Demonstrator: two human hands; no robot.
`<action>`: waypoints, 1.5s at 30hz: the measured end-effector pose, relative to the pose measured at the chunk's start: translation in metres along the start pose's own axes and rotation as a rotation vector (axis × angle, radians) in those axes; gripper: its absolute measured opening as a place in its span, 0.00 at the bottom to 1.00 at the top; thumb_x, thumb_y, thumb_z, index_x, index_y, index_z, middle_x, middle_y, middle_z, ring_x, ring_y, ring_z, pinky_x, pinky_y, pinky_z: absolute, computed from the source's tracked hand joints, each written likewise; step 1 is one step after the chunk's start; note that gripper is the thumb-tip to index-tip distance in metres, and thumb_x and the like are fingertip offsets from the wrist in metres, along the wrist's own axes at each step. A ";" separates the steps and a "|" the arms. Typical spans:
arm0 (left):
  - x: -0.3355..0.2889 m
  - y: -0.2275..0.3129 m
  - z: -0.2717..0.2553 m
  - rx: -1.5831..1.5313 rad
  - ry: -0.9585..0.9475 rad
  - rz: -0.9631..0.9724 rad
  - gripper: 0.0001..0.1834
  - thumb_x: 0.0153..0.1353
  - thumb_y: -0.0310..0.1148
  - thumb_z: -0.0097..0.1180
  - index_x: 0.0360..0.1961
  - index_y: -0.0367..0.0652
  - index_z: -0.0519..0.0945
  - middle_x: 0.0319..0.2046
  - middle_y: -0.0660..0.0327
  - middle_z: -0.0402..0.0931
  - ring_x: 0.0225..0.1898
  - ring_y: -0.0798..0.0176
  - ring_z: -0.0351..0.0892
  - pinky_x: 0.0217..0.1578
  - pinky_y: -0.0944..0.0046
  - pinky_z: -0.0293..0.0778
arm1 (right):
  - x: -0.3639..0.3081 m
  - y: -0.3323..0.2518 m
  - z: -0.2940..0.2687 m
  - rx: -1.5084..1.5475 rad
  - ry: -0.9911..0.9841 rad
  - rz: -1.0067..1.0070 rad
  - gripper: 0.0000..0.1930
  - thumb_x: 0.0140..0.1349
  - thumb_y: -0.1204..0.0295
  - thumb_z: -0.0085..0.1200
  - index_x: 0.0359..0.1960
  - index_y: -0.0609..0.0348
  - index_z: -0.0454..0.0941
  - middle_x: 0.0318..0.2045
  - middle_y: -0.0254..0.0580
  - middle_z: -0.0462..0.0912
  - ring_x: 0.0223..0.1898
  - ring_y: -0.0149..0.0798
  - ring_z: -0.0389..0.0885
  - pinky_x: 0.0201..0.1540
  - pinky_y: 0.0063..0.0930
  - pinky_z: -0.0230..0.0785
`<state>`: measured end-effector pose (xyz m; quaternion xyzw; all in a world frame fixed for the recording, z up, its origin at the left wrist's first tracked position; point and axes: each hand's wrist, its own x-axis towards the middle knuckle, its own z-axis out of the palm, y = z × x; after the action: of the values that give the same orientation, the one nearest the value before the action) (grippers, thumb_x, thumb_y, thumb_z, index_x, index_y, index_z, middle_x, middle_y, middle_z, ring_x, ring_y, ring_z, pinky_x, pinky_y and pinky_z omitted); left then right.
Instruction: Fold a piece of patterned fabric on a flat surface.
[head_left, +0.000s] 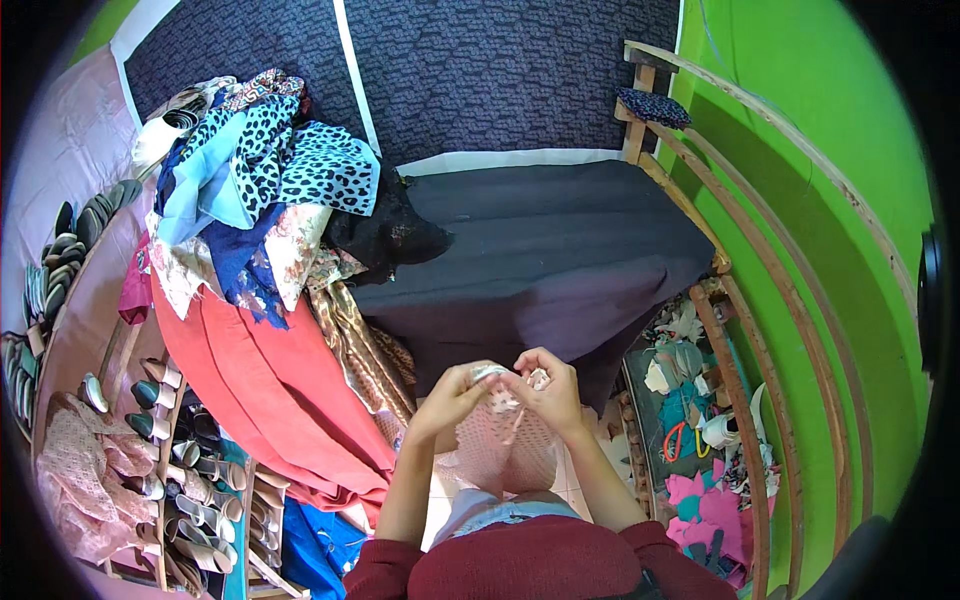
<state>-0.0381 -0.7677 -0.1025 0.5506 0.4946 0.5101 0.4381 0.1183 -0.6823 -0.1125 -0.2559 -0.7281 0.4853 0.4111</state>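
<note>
Pink cloth: The thin, lacy cloth [485, 450] is in both hands, in front of the person's belly, and hangs down toward the lap. To work its edge well, it seems best to pinch close to the rim, make a short bit flat, and let the rest hang loose so it does not pull. It is pale pink with little dots or holes all over, and its top is bunched up.
Left hand: The left hand [455, 398] pinches the bunched edge with bent fingers.
Right hand: The right hand [552, 390] pinches the cloth close by (its fingertips are too small to see well).
Dark cover: Just past the hands, a smooth dark cover [540, 220] lies spread out.
Left side: A long red cloth [270, 380] hangs below a spotted blue cloth [325, 165], near many shoes [205, 515].
Right side: Bright pink scraps [715, 510] lie near wooden rails [835, 400].
</note>
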 end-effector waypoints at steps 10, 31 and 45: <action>0.020 0.099 -0.030 0.583 0.086 0.244 0.13 0.49 0.14 0.47 0.37 0.35 0.73 0.24 0.45 0.70 0.20 0.51 0.63 0.24 0.66 0.66 | -0.019 0.061 -0.015 0.218 -0.765 0.324 0.17 0.56 0.62 0.60 0.37 0.65 0.77 0.27 0.28 0.75 0.30 0.22 0.70 0.32 0.19 0.63; -0.044 0.130 -0.227 0.108 1.555 0.768 0.15 0.66 0.40 0.47 0.42 0.38 0.76 0.29 0.58 0.78 0.25 0.66 0.77 0.24 0.68 0.73 | -0.090 0.221 -0.032 -0.860 -1.472 0.807 0.12 0.43 0.66 0.62 0.31 0.56 0.84 0.29 0.39 0.83 0.30 0.40 0.80 0.36 0.34 0.72; -0.168 0.079 -0.284 -0.203 0.808 0.920 0.11 0.65 0.42 0.45 0.40 0.47 0.69 0.30 0.65 0.70 0.22 0.68 0.68 0.20 0.70 0.68 | -0.066 0.182 -0.083 -0.915 -0.190 0.781 0.23 0.53 0.73 0.50 0.54 0.48 0.70 0.46 0.51 0.78 0.48 0.53 0.77 0.47 0.46 0.70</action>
<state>-0.3110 -0.9506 -0.0186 0.4265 0.2825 0.8593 0.0020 0.2186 -0.6198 -0.2866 -0.6102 -0.7486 0.2588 -0.0160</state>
